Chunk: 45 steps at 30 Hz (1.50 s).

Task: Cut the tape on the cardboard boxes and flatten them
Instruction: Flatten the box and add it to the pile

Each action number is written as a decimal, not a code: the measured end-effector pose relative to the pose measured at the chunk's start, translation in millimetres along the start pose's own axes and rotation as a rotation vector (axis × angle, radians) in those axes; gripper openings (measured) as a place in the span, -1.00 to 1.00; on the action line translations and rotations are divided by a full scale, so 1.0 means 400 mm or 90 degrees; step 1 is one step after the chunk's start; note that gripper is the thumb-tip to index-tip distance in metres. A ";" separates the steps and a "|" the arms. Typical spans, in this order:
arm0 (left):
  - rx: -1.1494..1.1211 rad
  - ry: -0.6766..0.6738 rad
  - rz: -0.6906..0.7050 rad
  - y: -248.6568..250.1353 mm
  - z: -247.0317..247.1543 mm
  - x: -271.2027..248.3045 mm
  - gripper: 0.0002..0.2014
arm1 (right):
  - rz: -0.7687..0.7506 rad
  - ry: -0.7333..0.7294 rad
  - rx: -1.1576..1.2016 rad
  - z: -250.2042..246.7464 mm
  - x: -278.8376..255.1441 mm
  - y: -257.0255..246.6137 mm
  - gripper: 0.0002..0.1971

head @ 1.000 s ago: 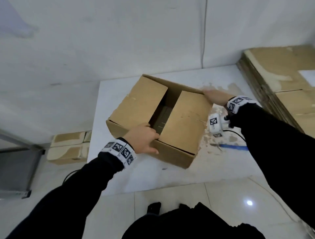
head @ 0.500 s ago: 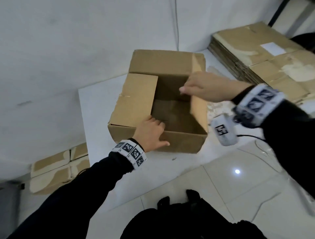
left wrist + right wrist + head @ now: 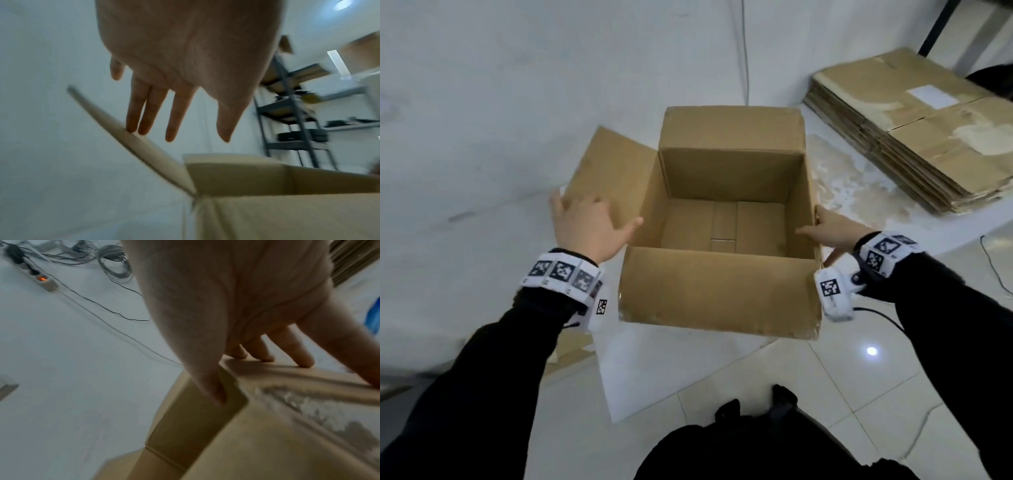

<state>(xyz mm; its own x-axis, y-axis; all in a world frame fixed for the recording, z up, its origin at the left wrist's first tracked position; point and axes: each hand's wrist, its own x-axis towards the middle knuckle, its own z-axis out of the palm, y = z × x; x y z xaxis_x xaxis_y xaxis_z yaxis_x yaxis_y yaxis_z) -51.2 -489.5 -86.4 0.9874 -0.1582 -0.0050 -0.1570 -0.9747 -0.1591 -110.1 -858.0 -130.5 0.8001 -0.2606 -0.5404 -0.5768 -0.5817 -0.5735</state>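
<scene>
Fingers [image 3: 172, 113] of the left hand [image 3: 589, 226] spread on the flap [image 3: 609, 174]; right hand [image 3: 828, 229] grips the unlabelled box [image 3: 719, 291].

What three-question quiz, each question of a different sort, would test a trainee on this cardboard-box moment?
1. True or false: the cardboard box has its top flaps open and shows nothing inside.
2. Multiple choice: what is the left hand doing? A) holding a knife B) pressing straight fingers on the left flap C) resting on the flattened cardboard stack
3. Fill in: the right hand grips the box's ___ wall, thumb inside.

Key: 1 true; 2 B; 3 right.
</scene>
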 end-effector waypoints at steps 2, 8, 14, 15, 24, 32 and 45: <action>-0.194 -0.167 -0.032 -0.039 0.063 0.001 -0.23 | -0.012 0.015 0.116 0.018 0.004 0.002 -0.66; -0.468 -0.310 0.011 -0.027 0.040 0.027 -0.21 | -0.122 0.213 0.328 0.029 -0.026 -0.001 -0.63; -0.544 0.035 0.212 0.112 -0.192 0.078 -0.32 | -0.294 0.437 0.339 0.169 -0.083 -0.015 -0.27; -0.587 0.085 0.248 0.150 -0.213 0.082 -0.32 | -0.302 0.413 0.375 0.219 -0.095 -0.019 -0.28; -0.349 -0.093 0.227 0.341 -0.190 0.149 -0.11 | -0.419 0.317 0.231 0.448 -0.196 0.117 -0.62; -0.213 -0.151 0.216 0.311 -0.164 0.110 -0.15 | -0.106 0.108 0.508 0.166 -0.101 0.056 -0.41; -0.302 0.024 0.117 0.329 -0.372 -0.033 -0.51 | -0.455 -0.137 0.111 -0.126 -0.068 -0.151 -0.34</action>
<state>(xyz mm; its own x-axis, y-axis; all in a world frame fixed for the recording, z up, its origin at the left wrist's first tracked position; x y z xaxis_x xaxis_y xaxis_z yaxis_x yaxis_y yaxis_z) -87.9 -639.3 39.7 0.9426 -0.3308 0.0458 -0.3284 -0.8932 0.3073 -88.9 -854.6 -50.1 0.9490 0.2993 -0.0987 0.0373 -0.4177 -0.9078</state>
